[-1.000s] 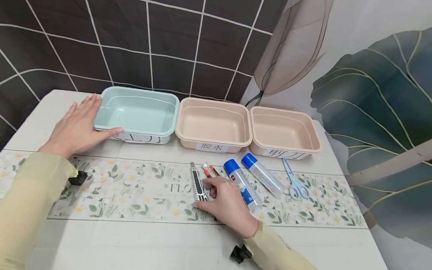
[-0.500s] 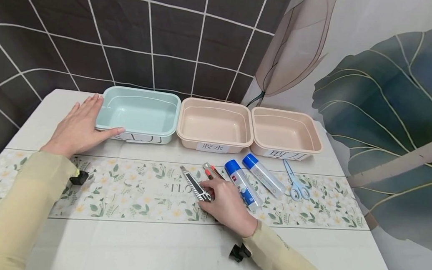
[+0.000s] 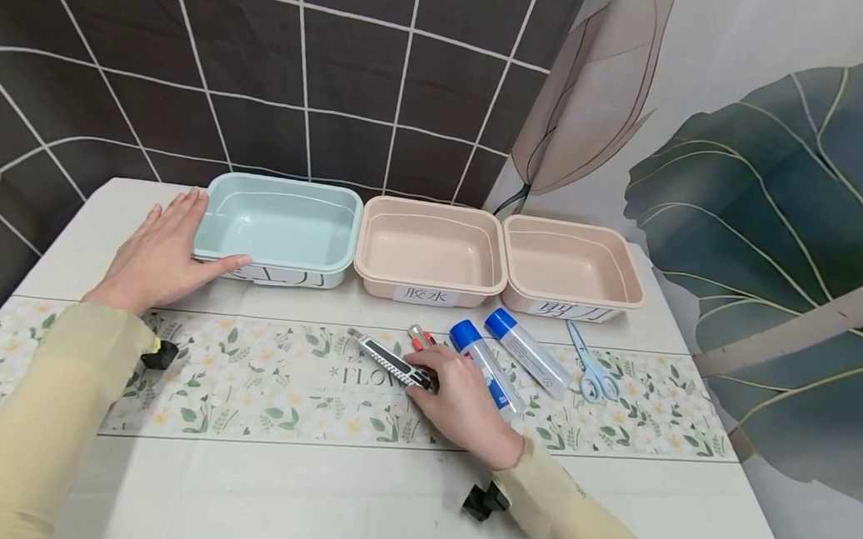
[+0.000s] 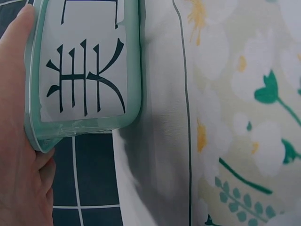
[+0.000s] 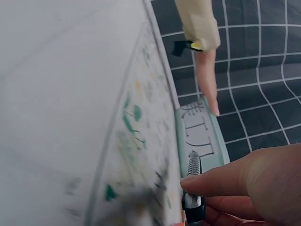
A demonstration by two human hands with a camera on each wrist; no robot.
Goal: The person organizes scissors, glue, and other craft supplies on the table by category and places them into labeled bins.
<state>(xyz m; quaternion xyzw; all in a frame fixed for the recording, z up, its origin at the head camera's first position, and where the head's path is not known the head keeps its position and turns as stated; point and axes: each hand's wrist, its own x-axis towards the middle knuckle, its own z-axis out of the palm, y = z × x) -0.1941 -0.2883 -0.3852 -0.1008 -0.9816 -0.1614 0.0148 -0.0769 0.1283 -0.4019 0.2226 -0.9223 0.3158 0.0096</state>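
In the head view my right hand (image 3: 463, 401) pinches a black-and-white utility knife (image 3: 393, 362) between thumb and fingers; its tip points to the far left. The right wrist view shows the same knife (image 5: 193, 188) edge-on under my thumb. My left hand (image 3: 150, 254) rests against the left end of the light-blue plastic bin (image 3: 277, 224), fingers straight along the side and thumb on the front rim. Close beyond the right hand lies a second utility knife (image 3: 419, 335) with red parts, half hidden by the fingers.
Two pinkish bins, a middle one (image 3: 429, 253) and a right one (image 3: 570, 267), stand in line with the blue bin, all with paper labels. Before them lie a blue-capped glue tube (image 3: 494, 382), another blue-capped tube (image 3: 529, 356) and light-blue scissors (image 3: 593, 368). A dark gridded cloth hangs behind.
The utility knife has swung anticlockwise in my right hand, from pointing nearly straight away to pointing left, and its body has risen slightly in view. The left hand has stayed on the bin.
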